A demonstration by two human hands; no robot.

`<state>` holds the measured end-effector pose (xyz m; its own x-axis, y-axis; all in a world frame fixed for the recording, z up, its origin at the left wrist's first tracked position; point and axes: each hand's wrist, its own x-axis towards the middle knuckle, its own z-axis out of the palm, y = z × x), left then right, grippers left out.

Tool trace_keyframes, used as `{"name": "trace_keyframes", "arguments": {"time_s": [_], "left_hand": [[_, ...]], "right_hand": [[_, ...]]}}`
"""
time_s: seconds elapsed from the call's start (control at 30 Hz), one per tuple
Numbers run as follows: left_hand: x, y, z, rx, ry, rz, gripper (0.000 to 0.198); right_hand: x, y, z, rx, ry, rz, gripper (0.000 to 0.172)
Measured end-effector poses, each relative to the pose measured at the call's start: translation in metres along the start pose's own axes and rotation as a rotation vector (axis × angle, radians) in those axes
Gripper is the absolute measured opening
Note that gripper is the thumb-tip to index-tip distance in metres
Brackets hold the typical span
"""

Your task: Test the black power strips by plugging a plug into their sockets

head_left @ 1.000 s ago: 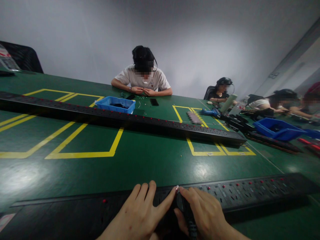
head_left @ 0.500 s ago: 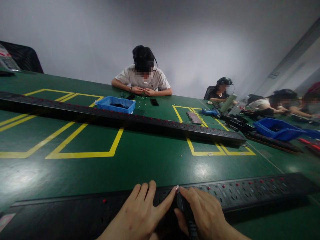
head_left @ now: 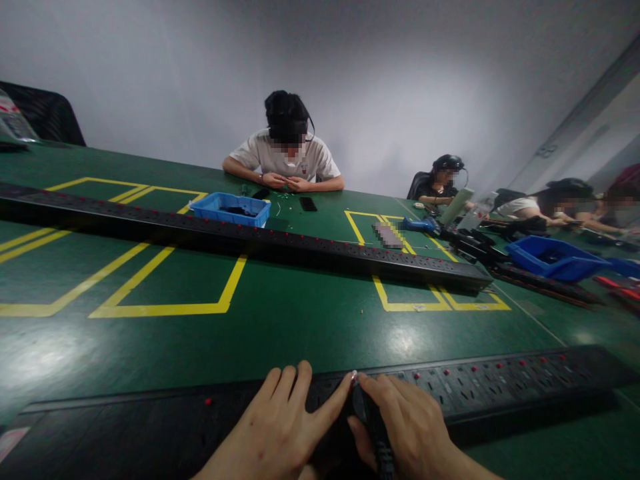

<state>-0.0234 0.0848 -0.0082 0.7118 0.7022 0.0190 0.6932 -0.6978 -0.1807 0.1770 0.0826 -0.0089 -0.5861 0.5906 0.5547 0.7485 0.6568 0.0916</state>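
Note:
A long black power strip (head_left: 500, 387) with a row of sockets and small red parts lies across the table in front of me. My left hand (head_left: 277, 417) rests on it, fingers stretched and spread. One of its fingers reaches right, its tip touching or very near the top of a black plug (head_left: 371, 417). Closed round that plug is my right hand (head_left: 413, 417), thumb on the near side and forefinger at the top. The plug's ribbed cable end points down toward me. Its prongs are hidden, so how far it sits in a socket I cannot tell.
A second long power strip (head_left: 280, 250) lies across the green table (head_left: 310, 313), over yellow tape outlines. Behind it are a light blue bin (head_left: 265, 213) and a blurred-out flat object (head_left: 387, 235). A darker blue bin (head_left: 555, 260) stands right. Several people sit farther off.

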Motion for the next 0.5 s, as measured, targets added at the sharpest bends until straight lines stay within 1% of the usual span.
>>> {"name": "trace_keyframes", "arguments": {"time_s": [0.17, 0.27, 0.5], "left_hand": [[-0.0006, -0.0003, 0.0051, -0.034, 0.028, -0.006, 0.083], [-0.0003, 0.0006, 0.0043, -0.039, 0.019, -0.034, 0.082], [-0.0010, 0.0000, 0.0032, -0.038, 0.023, -0.002, 0.084]], "right_hand": [[-0.0005, -0.0009, 0.0005, -0.015, 0.011, -0.001, 0.027], [-0.0009, -0.0012, 0.0006, -0.019, 0.010, -0.001, 0.027], [0.0001, -0.0016, 0.0005, -0.030, 0.024, 0.010, 0.027]]}}
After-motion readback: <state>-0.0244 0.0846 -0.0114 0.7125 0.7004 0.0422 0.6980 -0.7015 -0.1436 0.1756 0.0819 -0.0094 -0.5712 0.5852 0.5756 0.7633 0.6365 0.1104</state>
